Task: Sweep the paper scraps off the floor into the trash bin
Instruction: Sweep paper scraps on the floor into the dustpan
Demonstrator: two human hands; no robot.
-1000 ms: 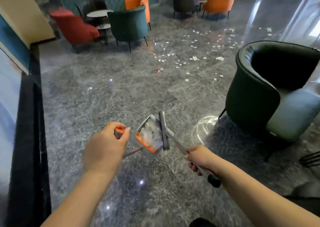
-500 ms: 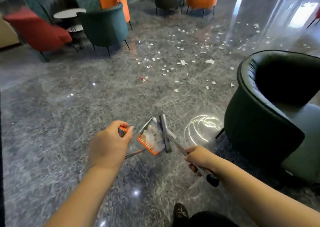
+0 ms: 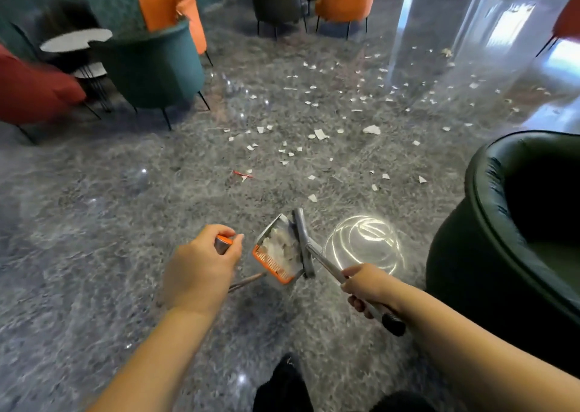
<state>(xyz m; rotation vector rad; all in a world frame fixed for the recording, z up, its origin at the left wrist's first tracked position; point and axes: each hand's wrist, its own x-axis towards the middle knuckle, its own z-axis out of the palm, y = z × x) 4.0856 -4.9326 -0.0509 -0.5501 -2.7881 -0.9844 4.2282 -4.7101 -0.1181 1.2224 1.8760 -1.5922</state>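
My left hand (image 3: 201,270) grips the orange-tipped handle of a long-handled dustpan (image 3: 276,251). The grey pan with an orange comb edge hangs low in front of me and holds white paper scraps. My right hand (image 3: 365,286) grips the metal handle of a broom, whose grey head (image 3: 303,239) lies against the pan's right side. Many white paper scraps (image 3: 320,134) lie scattered on the grey marble floor ahead, with one red scrap (image 3: 241,174) among them. No trash bin is in view.
A dark green armchair (image 3: 502,239) stands close on my right. Ahead on the left are a teal chair (image 3: 150,66), a red chair (image 3: 34,91), an orange chair (image 3: 171,6) and small round tables (image 3: 75,39). More chairs stand at the back. My dark shoe (image 3: 282,383) shows below.
The view has turned right and moved forward, so the scattered scraps lie closer. Both hands keep the same hold on the dustpan and broom.
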